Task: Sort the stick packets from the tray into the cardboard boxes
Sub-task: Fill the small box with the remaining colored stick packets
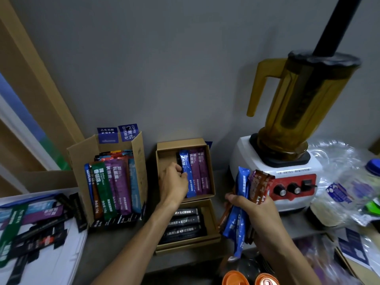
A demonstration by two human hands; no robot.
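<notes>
- Grey counter point(102, 245) is running along a grey wall point(164, 68), with a blender point(242, 159) standing at the right.
- Left hand point(173, 183) is reaching into the far flat box point(181, 141), its fingers pinching the edge of a blue packet point(188, 173) lying beside purple packets point(199, 171).
- Right hand point(253, 210) is gripping a bundle of blue and brown packets point(255, 186) just beside the blender.
- Near flat box point(209, 210) is holding black packets point(185, 221).
- Tall box point(80, 157) is holding packets standing upright.
- White tray point(57, 264) at the left is carrying loose packets.
</notes>
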